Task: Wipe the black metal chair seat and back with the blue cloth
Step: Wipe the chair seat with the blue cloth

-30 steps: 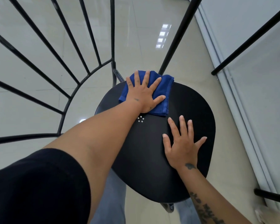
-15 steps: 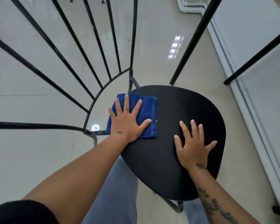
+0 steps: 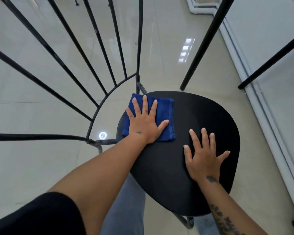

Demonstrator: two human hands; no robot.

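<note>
Cloth (image 3: 165, 116) pinned on seat (image 3: 193, 119) by flat left hand (image 3: 145, 123) (grip wide, right hand (image 3: 204, 160) too)

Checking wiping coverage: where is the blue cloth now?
The blue cloth lies flat under the left hand at the seat's left rear edge, beside the backrest bars.

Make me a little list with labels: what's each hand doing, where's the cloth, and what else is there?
left hand: flat, fingers spread, pressing on the cloth
cloth: blue, folded, lying on the seat's back-left part, by the chair back
right hand: flat and bare on the seat, holding nothing
seat: black, rounded, mostly uncovered
chair back: thin black bars fanning out, not touched by either hand
floor: shiny pale tiles
</note>
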